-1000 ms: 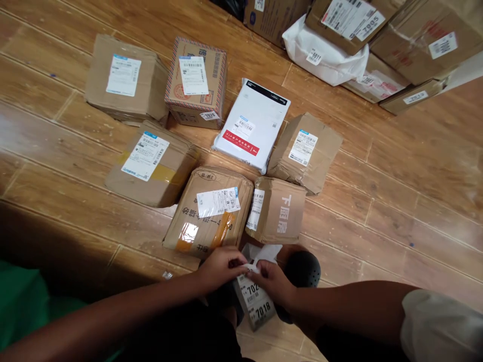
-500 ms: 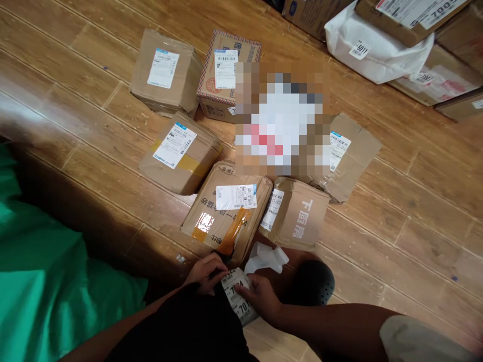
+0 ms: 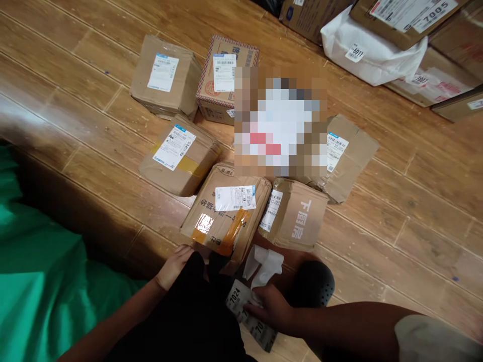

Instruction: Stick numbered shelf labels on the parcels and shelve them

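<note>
In my right hand (image 3: 272, 305) is a strip of printed number stickers (image 3: 234, 297), its top one reading 7024, gripped between thumb and fingers. A crumpled piece of white backing paper (image 3: 264, 264) trails above that hand. My left hand (image 3: 175, 266) is by the lower left corner of a taped cardboard box (image 3: 206, 201), fingers curled. Its fingertips are hidden behind my dark-clothed knee (image 3: 199, 296), so whatever they hold does not show. Beside that box stands another cardboard box (image 3: 307, 213) with white lettering.
More labelled cartons lie around: a plain box (image 3: 183, 75), a stripe-edged box (image 3: 217, 103), a yellow-taped box (image 3: 204, 151) and a tilted box (image 3: 354, 156). Parcels with a white bag (image 3: 373, 50) are stacked upper right. Green fabric (image 3: 45, 296) covers the lower left. A dark shoe (image 3: 315, 281) is near my right hand.
My left hand has left the sticker strip and moved left to the taped box's corner. The strip, still in my right hand, has shifted down and right; the 7023 sticker no longer shows.
</note>
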Motion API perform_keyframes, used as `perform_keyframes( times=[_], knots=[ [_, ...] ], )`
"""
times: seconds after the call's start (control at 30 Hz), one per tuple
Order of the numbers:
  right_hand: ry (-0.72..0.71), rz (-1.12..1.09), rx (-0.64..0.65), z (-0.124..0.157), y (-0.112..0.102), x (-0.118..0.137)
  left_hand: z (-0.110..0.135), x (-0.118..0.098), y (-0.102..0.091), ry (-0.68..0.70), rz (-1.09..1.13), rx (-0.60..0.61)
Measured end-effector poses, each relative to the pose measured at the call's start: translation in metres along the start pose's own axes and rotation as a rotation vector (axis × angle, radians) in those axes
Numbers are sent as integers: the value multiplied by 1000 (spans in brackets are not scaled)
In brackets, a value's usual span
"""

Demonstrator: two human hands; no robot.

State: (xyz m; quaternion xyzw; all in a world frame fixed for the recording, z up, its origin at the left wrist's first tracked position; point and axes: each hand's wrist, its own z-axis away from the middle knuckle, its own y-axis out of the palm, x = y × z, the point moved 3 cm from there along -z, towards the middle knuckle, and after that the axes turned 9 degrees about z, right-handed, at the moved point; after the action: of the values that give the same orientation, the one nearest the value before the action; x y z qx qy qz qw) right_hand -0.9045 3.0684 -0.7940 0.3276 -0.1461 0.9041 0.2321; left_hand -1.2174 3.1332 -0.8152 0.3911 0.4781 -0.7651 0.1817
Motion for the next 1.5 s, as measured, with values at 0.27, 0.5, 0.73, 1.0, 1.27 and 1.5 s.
perform_keyframes(
  times=[0.27, 0.5, 0.73, 1.0, 1.27, 1.5],
  knots=[
    [-26, -119, -22, -23, -2, 18, -16, -8, 1, 53, -404, -190],
    [-80, -206, -82, -35, -20, 41, -14, -18, -13, 246, -426, -282],
    [-96, -349, -150, -43, -34, 51, -18, -30, -19, 312, -479, -334],
    [-77, -435, -131, -43, -30, 51, -21, -34, -27, 256, -509, -370],
    [-70, -493, -243, -49, -54, 71, -43, -10, -44, 144, -610, -37],
    [-137, -564, -368, -60, -91, 95, -84, -33, -101, -146, -106, 167]
  ],
)
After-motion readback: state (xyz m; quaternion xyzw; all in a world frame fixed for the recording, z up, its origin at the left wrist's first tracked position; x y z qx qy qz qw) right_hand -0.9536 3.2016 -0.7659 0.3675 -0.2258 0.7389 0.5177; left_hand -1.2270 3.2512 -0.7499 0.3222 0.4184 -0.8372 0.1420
